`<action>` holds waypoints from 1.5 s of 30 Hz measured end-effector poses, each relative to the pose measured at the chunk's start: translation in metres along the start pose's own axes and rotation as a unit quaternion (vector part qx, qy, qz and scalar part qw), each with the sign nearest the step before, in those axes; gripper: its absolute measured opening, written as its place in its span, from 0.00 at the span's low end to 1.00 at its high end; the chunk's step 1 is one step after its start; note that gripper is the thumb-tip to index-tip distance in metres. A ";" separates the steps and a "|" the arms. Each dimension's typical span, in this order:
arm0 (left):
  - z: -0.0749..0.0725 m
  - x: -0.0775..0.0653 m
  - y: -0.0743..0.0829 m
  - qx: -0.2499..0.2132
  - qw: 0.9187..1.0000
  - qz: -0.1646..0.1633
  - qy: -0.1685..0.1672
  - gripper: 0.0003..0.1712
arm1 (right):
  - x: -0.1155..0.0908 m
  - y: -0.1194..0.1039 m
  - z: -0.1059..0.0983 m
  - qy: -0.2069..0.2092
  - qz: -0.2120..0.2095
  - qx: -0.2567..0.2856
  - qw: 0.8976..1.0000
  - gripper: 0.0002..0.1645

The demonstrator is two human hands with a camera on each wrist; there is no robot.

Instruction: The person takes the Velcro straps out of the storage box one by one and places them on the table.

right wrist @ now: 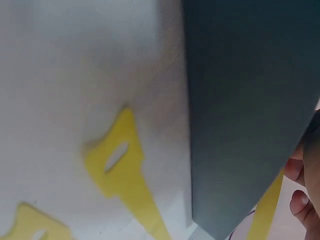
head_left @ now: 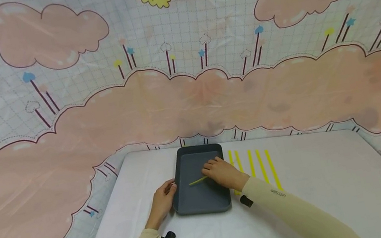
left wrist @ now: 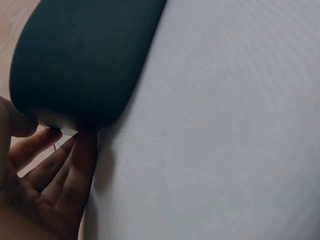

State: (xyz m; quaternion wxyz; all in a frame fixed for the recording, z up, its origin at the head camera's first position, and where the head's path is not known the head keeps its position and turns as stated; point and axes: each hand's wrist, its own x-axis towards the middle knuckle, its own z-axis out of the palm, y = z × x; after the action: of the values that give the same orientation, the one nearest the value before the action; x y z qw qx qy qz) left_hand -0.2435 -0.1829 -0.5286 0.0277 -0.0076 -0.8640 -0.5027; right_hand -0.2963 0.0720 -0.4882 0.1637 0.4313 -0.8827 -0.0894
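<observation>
A dark grey rectangular tray (head_left: 202, 206) lies on the white table. At its left side, my left hand (head_left: 161, 205) grips the rim; in the left wrist view the thumb and fingertips (left wrist: 86, 150) meet at the tray's edge (left wrist: 80, 65). Over the tray's right half is my right hand (head_left: 224, 174), its fingers pinching a thin yellow plastic strap (head_left: 197, 181) that points left across the tray. Part of this strap (right wrist: 267, 205) also shows beyond the tray wall in the right wrist view, with the fingertips (right wrist: 298, 202) beside it.
Several more yellow straps (head_left: 260, 162) lie in a row on the table right of the tray, partly under the right forearm. One strap (right wrist: 132, 185) shows a wide, slotted end. A cloud-patterned cloth (head_left: 203, 104) hangs behind the table.
</observation>
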 end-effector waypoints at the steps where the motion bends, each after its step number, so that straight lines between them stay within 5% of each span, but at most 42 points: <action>1: 0.000 0.000 0.000 -0.001 1.000 0.001 0.001 0.22 | -0.001 0.000 -0.001 0.004 0.003 0.005 1.000 0.11; 18: -0.003 -0.003 0.001 0.007 1.000 0.003 0.003 0.22 | -0.006 -0.010 -0.015 0.076 0.048 0.061 0.994 0.08; 36: -0.002 -0.004 0.003 0.005 1.000 0.008 0.004 0.21 | -0.019 -0.005 -0.021 0.136 0.131 0.172 0.967 0.06; 41: -0.001 -0.003 0.003 0.005 1.000 0.004 0.003 0.21 | -0.021 -0.001 -0.020 0.131 0.168 0.222 0.952 0.06; 45: -0.001 -0.004 0.003 0.003 1.000 0.006 0.001 0.21 | -0.025 0.001 -0.021 0.145 0.199 0.284 0.927 0.06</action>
State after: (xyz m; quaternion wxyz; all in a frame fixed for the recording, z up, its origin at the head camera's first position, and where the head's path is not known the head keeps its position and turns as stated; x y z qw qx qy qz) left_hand -0.2398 -0.1822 -0.5254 0.0312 -0.0121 -0.8656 -0.4996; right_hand -0.2750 0.0916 -0.4732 0.1753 0.2834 -0.9055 0.2628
